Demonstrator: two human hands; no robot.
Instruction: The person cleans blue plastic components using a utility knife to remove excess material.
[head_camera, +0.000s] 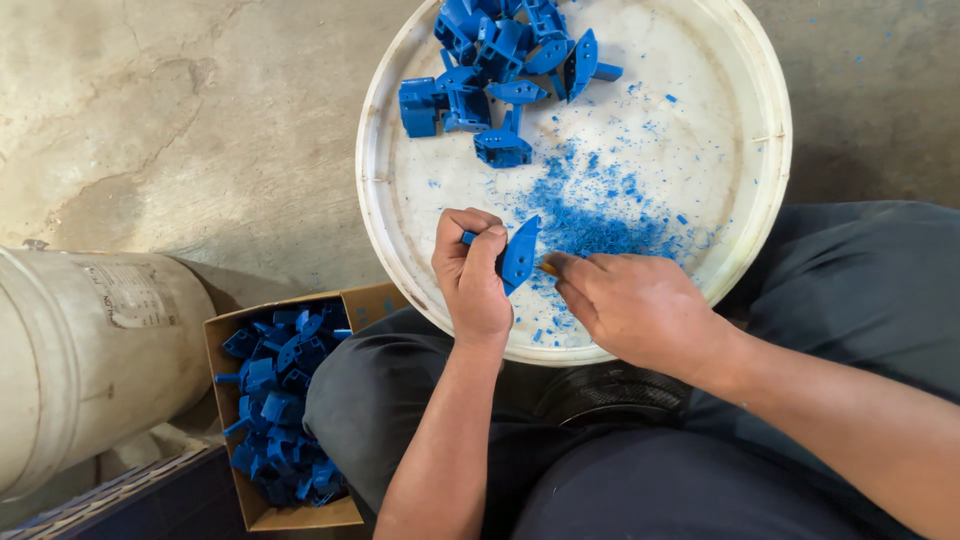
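Your left hand (470, 275) pinches a blue part (519, 253) between thumb and fingers, closed firmly on it and holding it on edge just above the near side of the white tub (400, 200). Your right hand (630, 305) is curled shut around a small tool (549, 268); only its yellowish tip shows, touching the part's lower edge, so you cannot tell what kind of blade it is.

The main risk, as it looks from here, is a slip. The tip works close to your left thumb and fingertips, and if it skids off the smooth plastic it would likely run straight into them. The part is held only at one end, so pressure could twist it out of your pinch. Shavings (600, 215) lie scattered thickly under your hands; loose bits could stick to your fingers and weaken the hold.

Further out, a heap of blue parts (500, 60) lies at the far side of the tub, well apart from your hands. The tub rests against your lap, and a shift of your knees could tip it. To your left a cardboard box (225, 360) holds more parts, beside a pale drum (80, 360). Nothing stands between your hands and either pile.
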